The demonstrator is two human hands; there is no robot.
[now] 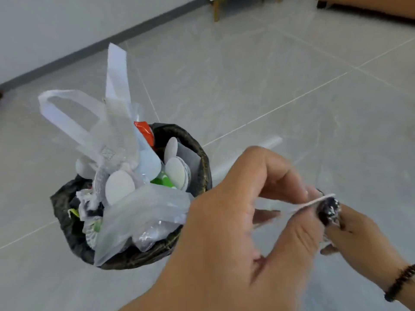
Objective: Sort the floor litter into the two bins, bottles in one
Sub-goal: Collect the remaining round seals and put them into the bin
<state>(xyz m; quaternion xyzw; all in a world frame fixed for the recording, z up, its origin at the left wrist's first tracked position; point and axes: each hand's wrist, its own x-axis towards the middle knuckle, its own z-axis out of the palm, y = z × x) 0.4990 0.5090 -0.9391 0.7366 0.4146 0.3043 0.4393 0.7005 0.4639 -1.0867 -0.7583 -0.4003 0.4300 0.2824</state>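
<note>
Right of the full bin (203,162), both hands meet above the floor (292,75). Left hand (242,232) fingers pinch a thin white strip (314,202); right hand (359,234) fingers grip a dark crumpled wrapper (329,211) touching it.

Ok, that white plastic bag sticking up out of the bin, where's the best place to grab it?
Take the white plastic bag by its open loop handle, coming from the left. The loop stands clear above the bin's rim, free of the other litter, so fingers could probably hook through it.
</note>
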